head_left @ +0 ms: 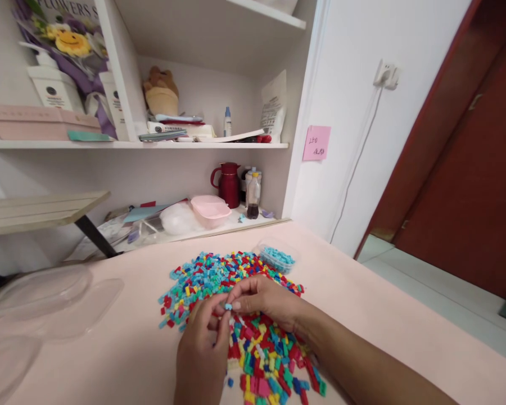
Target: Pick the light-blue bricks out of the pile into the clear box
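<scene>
Pale worktop (135, 349), set before white shelving (211, 145). At far left, clear plastic containers (103, 298) lie apart from the work. Next, the left hand (202, 346) pinches narrowly at a small light-blue piece (228, 307), held above a spread of multicoloured bricks (206, 275). On its other side, the right hand (265, 298) meets the same piece, fingertips nearly closed. Step in hand, as judged: two-handed handling of one piece. Next move: appears to require fine fingertip control. Obstruction: loose bricks crowd both hands. Beyond the right hand stands a clear tub (283, 269) containing light-blue pieces (278, 256).
</scene>
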